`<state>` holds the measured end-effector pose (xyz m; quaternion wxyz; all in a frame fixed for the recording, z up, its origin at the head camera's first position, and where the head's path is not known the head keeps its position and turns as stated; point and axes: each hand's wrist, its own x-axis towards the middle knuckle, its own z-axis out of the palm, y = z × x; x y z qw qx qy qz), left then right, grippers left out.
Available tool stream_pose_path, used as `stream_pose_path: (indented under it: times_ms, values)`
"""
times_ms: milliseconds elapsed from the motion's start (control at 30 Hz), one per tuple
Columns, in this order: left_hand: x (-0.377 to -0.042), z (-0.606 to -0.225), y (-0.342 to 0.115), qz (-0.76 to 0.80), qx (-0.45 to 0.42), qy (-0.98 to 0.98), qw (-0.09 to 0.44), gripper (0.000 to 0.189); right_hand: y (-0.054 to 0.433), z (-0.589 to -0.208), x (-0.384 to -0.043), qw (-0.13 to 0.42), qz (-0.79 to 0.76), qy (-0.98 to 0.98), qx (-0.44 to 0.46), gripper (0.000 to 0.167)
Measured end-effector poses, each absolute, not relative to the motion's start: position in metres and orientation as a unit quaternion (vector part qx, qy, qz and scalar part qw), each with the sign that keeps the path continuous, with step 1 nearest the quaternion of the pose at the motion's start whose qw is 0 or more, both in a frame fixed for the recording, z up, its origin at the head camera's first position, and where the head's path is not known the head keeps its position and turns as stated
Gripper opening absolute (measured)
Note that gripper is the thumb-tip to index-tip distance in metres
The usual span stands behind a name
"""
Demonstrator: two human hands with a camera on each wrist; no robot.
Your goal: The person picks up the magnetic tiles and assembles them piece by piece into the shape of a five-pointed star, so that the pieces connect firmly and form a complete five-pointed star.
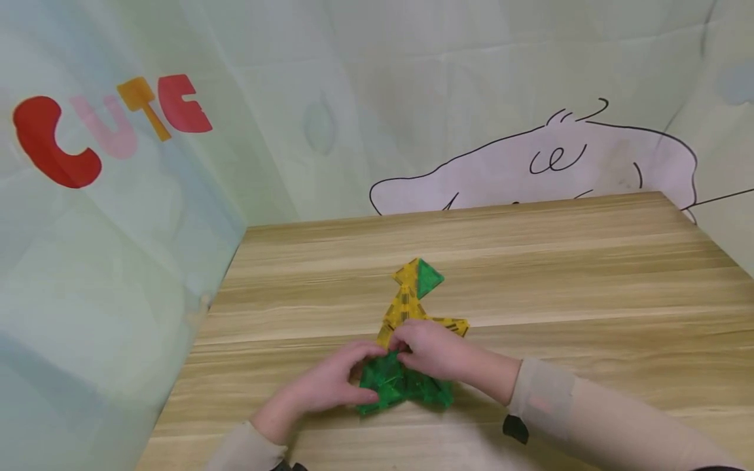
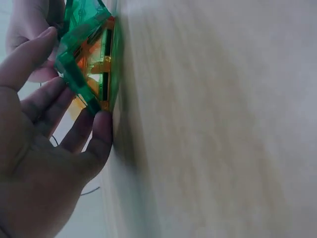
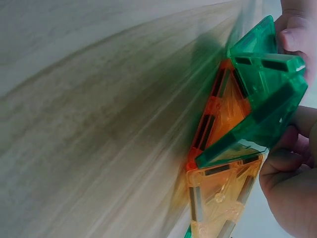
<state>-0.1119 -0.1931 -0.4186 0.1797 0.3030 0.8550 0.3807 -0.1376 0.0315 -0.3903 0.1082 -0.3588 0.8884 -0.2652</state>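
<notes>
A figure of translucent magnetic tiles lies on the wooden table, with green tiles (image 1: 383, 386) raised at its near end and yellow tiles (image 1: 406, 304) stretching away. My left hand (image 1: 326, 383) holds the left side of the green part, thumb low and fingers higher up. In the left wrist view its fingertips touch the lower edge of a green tile (image 2: 74, 69). From the right, my right hand (image 1: 432, 350) pinches the top of the green part with curled fingers. The right wrist view shows an orange tile (image 3: 225, 114) under the tilted green tiles (image 3: 277, 99).
One green triangle tile (image 1: 430, 278) adjoins the figure's far tip. A yellow piece (image 1: 456, 324) juts out to the right. The wooden table (image 1: 559, 261) meets a printed cloth backdrop (image 1: 283, 118) at its back and left edges.
</notes>
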Motion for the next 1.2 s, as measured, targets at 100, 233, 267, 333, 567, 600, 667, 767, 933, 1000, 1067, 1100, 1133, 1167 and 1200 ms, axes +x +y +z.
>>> stream_pose_path:
  times_ms: [100,233,267,333,567,600,667,767,933,1000,1067,1100,1133,1167,1200]
  values:
    - [-0.111,-0.419,-0.191,0.375,0.312,0.856,0.17,0.063,0.032,-0.393,-0.137,0.102,-0.268,0.887,-0.362,0.011]
    - [-0.11,-0.419,-0.19,0.374,0.301,0.86,0.175,0.067,0.033,-0.396,-0.137,0.097,-0.274,0.885,-0.363,0.011]
    - [-0.11,-0.418,-0.189,0.375,0.298,0.86,0.176,0.068,0.033,-0.396,-0.138,0.097,-0.276,0.884,-0.363,0.011]
    - [-0.109,-0.418,-0.189,0.377,0.293,0.86,0.178,0.07,0.035,-0.397,-0.139,0.103,-0.283,0.882,-0.361,0.012]
    - [-0.109,-0.419,-0.189,0.377,0.293,0.86,0.178,0.07,0.042,-0.395,-0.141,0.112,-0.308,0.871,-0.365,0.019]
    - [-0.109,-0.419,-0.189,0.377,0.293,0.86,0.179,0.07,0.044,-0.395,-0.142,0.112,-0.309,0.872,-0.363,0.02]
    - [-0.11,-0.419,-0.188,0.378,0.293,0.86,0.179,0.069,0.046,-0.396,-0.142,0.11,-0.311,0.872,-0.361,0.022]
    - [-0.111,-0.419,-0.189,0.376,0.293,0.861,0.18,0.069,0.049,-0.397,-0.143,0.108,-0.314,0.871,-0.362,0.023]
    - [-0.111,-0.42,-0.189,0.368,0.294,0.864,0.177,0.069,0.052,-0.398,-0.146,0.104,-0.313,0.869,-0.369,0.022]
    - [-0.112,-0.42,-0.188,0.368,0.292,0.865,0.18,0.068,0.053,-0.398,-0.147,0.103,-0.309,0.87,-0.369,0.021]
    - [-0.111,-0.419,-0.188,0.369,0.287,0.865,0.185,0.067,0.053,-0.398,-0.147,0.104,-0.306,0.871,-0.369,0.021]
    - [-0.111,-0.419,-0.188,0.37,0.285,0.864,0.187,0.067,0.054,-0.399,-0.147,0.105,-0.305,0.871,-0.369,0.021]
    - [-0.111,-0.418,-0.188,0.371,0.282,0.864,0.189,0.067,0.054,-0.399,-0.147,0.105,-0.304,0.872,-0.369,0.021]
    - [-0.111,-0.418,-0.188,0.371,0.281,0.864,0.191,0.067,0.054,-0.399,-0.147,0.105,-0.304,0.872,-0.369,0.021]
    - [-0.111,-0.418,-0.188,0.372,0.28,0.864,0.192,0.067,0.055,-0.399,-0.147,0.105,-0.304,0.872,-0.369,0.021]
